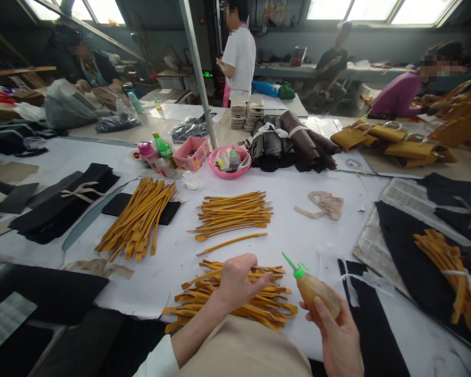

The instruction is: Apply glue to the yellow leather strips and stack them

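Observation:
My right hand (335, 324) is wrapped round a squeeze bottle (317, 294) with a green nozzle, holding amber liquid. The nozzle points up and to the left. My left hand (235, 283) is over the near pile of mustard-yellow leather straps (192, 309), fingers curled and thumb sticking out to the right. What those fingers hold, if anything, is hidden. Just beyond lies a single strap (233, 243), and past it a row of similar straps (235, 212). A larger heap of straps (139, 217) rests on a black block at the left.
A pink basket (230, 175), a pink box (191, 153) and a green bottle (164, 146) stand near a metal pole (200, 68). Dark rolls (294, 139) lie behind. Black pieces (372, 314) and bundled straps (451, 272) are at right. Several people work farther off.

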`<state>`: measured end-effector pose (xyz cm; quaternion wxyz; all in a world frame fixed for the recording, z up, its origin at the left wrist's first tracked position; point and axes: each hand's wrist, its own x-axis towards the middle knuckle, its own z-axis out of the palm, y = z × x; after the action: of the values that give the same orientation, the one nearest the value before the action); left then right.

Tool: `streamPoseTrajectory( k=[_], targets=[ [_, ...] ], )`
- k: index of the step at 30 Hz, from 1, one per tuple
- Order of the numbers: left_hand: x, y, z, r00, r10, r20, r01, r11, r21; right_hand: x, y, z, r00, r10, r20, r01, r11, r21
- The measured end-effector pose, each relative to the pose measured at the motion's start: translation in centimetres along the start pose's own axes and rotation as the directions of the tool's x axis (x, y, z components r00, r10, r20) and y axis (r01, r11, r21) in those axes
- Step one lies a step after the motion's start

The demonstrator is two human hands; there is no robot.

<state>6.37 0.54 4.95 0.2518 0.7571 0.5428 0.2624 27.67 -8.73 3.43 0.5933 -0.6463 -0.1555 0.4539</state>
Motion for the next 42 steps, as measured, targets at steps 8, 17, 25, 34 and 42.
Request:
streamPoseTrajectory(
  k=[8, 17, 25, 34, 42],
  targets=[
    [-0.7, 0.2, 0.2, 0.996, -0.081, 0.043, 0.087, 0.986, -0.142, -0.6, -0.4, 0.6, 1.0, -0.002, 0.005, 0.002, 1.0, -0.003],
    [-0.9, -0.4, 0.3, 0.974, -0.211, 0.081, 0.225, 0.944, -0.241, -1.2, -0.3, 1.1, 0.998, -0.054, 0.04, 0.055, 0.998, -0.016],
    [-0.9, -1.4, 0.8, 0.96, -0.227, 0.162, 0.278, 0.837, -0.471, -1.9, 0.0, 1.1, 0.983, -0.168, 0.071, 0.176, 0.975, -0.133],
    [-0.6, -0.7, -0.3, 0.948, -0.182, 0.262, 0.318, 0.611, -0.725, -2.8, 0.0, 2.0, 0.926, -0.346, 0.151, 0.377, 0.864, -0.335],
    [-0.8, -1.4, 0.4, 0.926, -0.229, 0.3, 0.376, 0.511, -0.773, -3.0, -0.6, 2.6, 0.788, -0.573, 0.225, 0.604, 0.651, -0.46]
  ],
)
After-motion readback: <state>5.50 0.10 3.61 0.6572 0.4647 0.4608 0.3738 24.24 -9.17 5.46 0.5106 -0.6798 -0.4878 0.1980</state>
